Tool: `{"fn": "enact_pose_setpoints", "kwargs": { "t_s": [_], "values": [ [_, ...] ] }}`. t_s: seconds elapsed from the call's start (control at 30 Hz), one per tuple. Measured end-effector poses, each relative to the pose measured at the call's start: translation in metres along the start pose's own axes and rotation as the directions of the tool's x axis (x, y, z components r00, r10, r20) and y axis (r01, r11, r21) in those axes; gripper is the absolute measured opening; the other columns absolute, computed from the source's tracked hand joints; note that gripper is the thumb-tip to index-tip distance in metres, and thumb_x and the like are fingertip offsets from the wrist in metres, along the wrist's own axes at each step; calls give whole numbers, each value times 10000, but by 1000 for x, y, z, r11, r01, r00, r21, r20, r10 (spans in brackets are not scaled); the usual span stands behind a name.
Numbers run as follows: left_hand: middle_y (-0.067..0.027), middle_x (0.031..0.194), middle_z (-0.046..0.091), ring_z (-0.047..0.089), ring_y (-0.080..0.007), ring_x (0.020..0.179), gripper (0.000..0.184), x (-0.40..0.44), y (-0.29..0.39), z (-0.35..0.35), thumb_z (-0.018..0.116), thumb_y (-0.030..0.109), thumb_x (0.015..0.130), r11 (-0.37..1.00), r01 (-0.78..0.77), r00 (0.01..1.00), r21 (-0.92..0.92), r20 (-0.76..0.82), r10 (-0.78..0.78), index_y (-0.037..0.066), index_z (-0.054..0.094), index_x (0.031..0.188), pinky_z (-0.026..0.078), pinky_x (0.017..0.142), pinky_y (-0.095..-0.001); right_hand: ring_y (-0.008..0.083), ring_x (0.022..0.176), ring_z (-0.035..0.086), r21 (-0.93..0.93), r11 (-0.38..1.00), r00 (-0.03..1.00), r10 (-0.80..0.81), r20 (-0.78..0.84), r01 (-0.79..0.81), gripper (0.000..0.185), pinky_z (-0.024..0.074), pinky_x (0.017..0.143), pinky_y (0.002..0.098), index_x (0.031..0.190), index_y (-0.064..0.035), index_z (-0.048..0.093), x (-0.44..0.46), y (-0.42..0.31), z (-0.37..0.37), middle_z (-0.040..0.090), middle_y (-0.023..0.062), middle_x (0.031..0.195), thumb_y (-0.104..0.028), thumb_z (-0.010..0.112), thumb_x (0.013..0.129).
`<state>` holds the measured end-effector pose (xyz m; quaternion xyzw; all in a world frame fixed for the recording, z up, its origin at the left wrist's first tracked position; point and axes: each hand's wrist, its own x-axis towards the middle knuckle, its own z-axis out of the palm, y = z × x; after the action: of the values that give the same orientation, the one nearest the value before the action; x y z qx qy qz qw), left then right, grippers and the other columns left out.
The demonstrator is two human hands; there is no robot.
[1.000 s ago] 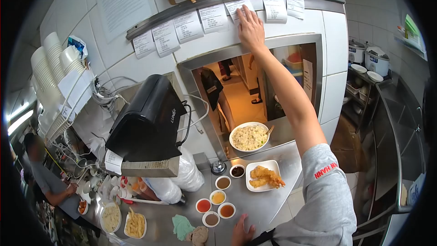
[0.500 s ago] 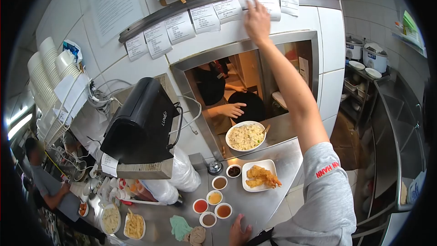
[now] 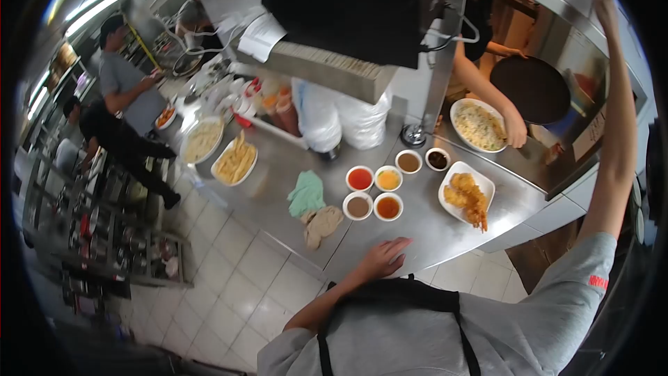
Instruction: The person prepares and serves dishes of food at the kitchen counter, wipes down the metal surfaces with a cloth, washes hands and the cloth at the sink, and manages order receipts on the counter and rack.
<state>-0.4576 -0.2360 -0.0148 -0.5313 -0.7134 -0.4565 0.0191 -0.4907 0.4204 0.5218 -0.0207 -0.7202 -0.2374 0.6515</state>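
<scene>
Six sauce cups (image 3: 387,179) and a dish (image 3: 481,178) of fried food (image 3: 466,197) sit on a steel counter (image 3: 431,238).
Small, white and open, the cups stand upright in a loose cluster, their sauces red, yellow, orange and browns to near-black; just beside them, the white, round-cornered dish lies flat under golden, coated pieces on shiny metal.

The counter (image 3: 278,216) is smooth metal with a soft sheen; the bell (image 3: 413,134), shinier metal. The bags (image 3: 363,124) are glossy, crinkled plastic, the green rag (image 3: 306,192) matt cloth, the slip (image 3: 261,36) paper. The tray (image 3: 530,89) looks matt, possibly plastic.
</scene>
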Motion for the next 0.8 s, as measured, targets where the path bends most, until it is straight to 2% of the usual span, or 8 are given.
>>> {"fn": "enact_pose_setpoints", "kwargs": {
  "t_s": [0.03,0.2,0.37,0.43,0.53,0.57,0.67,0.8],
  "values": [
    [-127,1058,558,569,-290,875,453,-5,-1,2,592,66,721,1000,24,1000,-20,6,-24,57,459,1154,463,740,-346,270,1141,432,-184,983,1000,29,-6,-29,397,322,942,298,1236,-34,415,-1,-3,-1,437,166,1248,-185,362,873],
    [-99,865,607,597,-200,751,251,-31,-2,-17,527,39,790,975,197,938,-103,-271,-218,38,522,1042,476,673,-291,336,1069,460,36,980,973,199,-116,-196,371,386,906,422,1138,30,457,8,-165,-95,447,222,1184,-219,426,865],
    [-38,714,550,519,-101,640,169,-66,-51,-84,460,49,842,931,333,604,-148,-725,-332,15,518,997,444,587,-226,269,1068,474,117,876,865,482,-138,-469,326,358,906,331,1158,-48,491,-42,-151,-120,503,154,1155,-195,417,877],
    [-99,865,554,529,-164,761,190,-77,-67,-108,504,82,834,895,396,508,-204,-764,-399,-16,521,997,441,694,-266,247,1042,483,200,880,854,470,-224,-432,303,360,890,316,1140,-58,512,-54,-201,-157,521,130,1131,-176,426,875],
    [-147,929,572,565,-242,826,269,-82,-77,-121,587,112,772,842,539,648,8,-643,-409,-17,540,1003,466,703,-332,223,1002,484,427,814,805,529,-268,-393,249,378,858,327,1075,-53,551,-69,-299,-202,533,98,1080,-125,451,859],
    [-142,958,567,566,-294,819,299,-68,-59,-125,610,101,730,833,448,809,324,-543,-224,-13,551,1001,473,693,-361,227,982,484,226,921,888,371,-271,-316,222,381,848,327,1032,-55,572,-80,-298,-208,542,104,1055,-107,458,848],
    [-203,1084,492,472,-365,981,468,-40,-13,-128,583,235,743,724,620,780,303,-337,-527,40,458,1149,389,831,-418,266,898,493,160,925,912,371,-173,-346,211,395,798,343,967,-55,594,-83,-288,-207,568,109,923,-60,478,791],
    [-198,1071,487,463,-377,964,427,-39,-18,-128,562,306,755,653,691,717,311,-416,-560,40,505,1083,387,808,-431,295,895,495,101,835,841,531,109,-540,325,407,787,385,1109,-76,510,-84,-235,-168,541,147,926,-90,466,787]
  ]
}}
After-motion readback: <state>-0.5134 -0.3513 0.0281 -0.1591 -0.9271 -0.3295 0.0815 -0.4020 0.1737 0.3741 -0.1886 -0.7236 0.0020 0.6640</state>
